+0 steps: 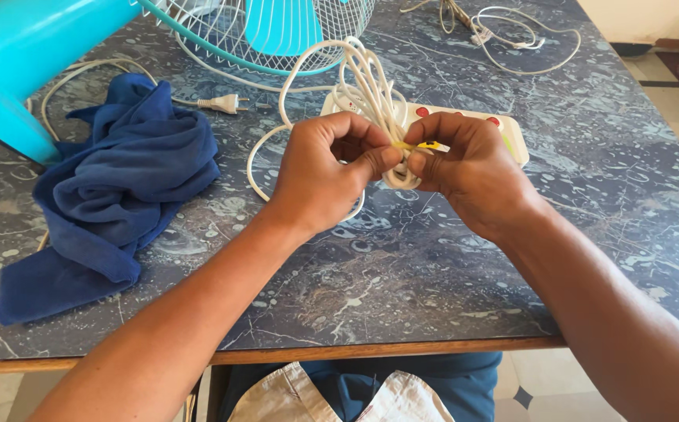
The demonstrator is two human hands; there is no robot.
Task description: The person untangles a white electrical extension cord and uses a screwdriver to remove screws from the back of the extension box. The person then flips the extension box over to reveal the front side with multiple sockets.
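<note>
My left hand point(327, 168) and my right hand point(468, 168) meet above the table's middle. Together they grip a bundle of looped white cable point(367, 82) that rises between them and arcs back. A thin yellow tie point(421, 145) runs across the bundle, pinched between the fingertips of both hands. The cable belongs to a white power strip point(511, 129) with red switches, lying flat just behind my right hand and partly hidden by it.
A crumpled blue cloth point(116, 184) lies to the left. A turquoise table fan point(19, 55) with a white wire grille point(277, 35) stands at the back left, its plug point(222, 103) on the dark marbled table point(402, 266). Another white cord point(511, 35) lies at the back right.
</note>
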